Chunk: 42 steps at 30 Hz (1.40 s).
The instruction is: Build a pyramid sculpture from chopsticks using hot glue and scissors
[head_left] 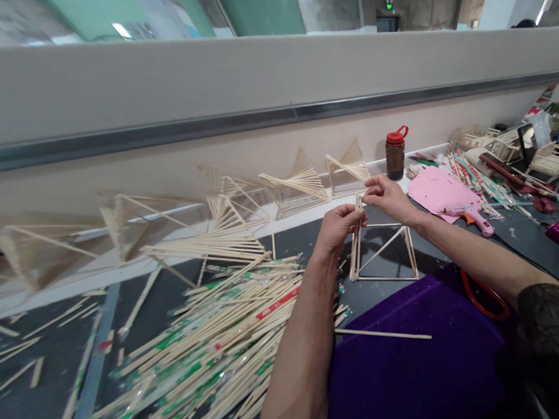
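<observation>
A small frame of thin wooden sticks [388,277] stands on the dark table in front of me. My left hand [336,230] is closed around the upper end of its left side, thumb and fingers pinching the upright sticks. My right hand [386,200] is just to the right of that top end, its thumb and forefinger pinched together. Whatever lies between those fingertips is too small to make out. One loose wooden stick [384,334] lies nearer to me, across the edge of a dark purple surface [398,377].
Left of my arm lies a big pile of chopsticks [228,317], some wrapped. Finished-looking stick structures [301,184] line the wall. Towards the right are a red-lidded bottle [395,157], a pink sheet [438,190], a pink glue gun [479,220] and red-handled scissors [485,299].
</observation>
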Each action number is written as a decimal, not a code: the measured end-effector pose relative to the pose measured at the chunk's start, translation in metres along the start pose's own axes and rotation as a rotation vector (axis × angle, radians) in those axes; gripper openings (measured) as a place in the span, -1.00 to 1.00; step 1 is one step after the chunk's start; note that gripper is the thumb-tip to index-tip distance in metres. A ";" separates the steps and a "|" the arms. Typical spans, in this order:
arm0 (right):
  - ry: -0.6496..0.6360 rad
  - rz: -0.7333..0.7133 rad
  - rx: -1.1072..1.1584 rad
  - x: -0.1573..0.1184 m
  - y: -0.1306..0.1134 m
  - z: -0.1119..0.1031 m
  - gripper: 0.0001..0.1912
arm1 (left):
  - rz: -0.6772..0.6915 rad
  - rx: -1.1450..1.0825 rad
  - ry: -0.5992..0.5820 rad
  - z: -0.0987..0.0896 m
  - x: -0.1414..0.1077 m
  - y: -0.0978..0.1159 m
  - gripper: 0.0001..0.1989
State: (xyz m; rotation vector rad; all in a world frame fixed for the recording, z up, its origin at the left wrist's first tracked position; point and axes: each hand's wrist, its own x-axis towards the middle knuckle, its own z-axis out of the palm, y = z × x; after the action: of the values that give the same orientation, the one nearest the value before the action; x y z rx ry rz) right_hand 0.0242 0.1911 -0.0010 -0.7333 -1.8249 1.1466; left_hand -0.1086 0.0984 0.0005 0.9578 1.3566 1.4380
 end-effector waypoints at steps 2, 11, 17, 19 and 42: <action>0.011 -0.004 0.026 0.001 0.000 0.001 -0.63 | 0.005 0.001 -0.004 0.000 0.000 0.000 -0.61; 0.014 0.004 0.094 0.003 -0.006 0.002 -0.68 | 0.029 -0.007 -0.015 0.000 0.000 -0.002 -0.63; -0.035 -0.078 0.072 0.008 -0.008 -0.001 -0.72 | 0.025 -0.002 -0.013 0.001 0.000 -0.002 -0.61; -0.055 -0.087 0.070 0.008 -0.011 -0.003 -0.73 | 0.032 -0.005 -0.017 0.002 0.000 -0.002 -0.62; -0.123 -0.092 -0.030 0.012 -0.012 -0.014 -0.76 | 0.006 0.094 -0.073 -0.008 -0.012 -0.009 -0.67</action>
State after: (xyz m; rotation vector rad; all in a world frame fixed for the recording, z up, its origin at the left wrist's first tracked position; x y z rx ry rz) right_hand 0.0301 0.2017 0.0170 -0.6008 -1.9613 1.1269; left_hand -0.1122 0.0845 -0.0087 1.0654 1.3790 1.3402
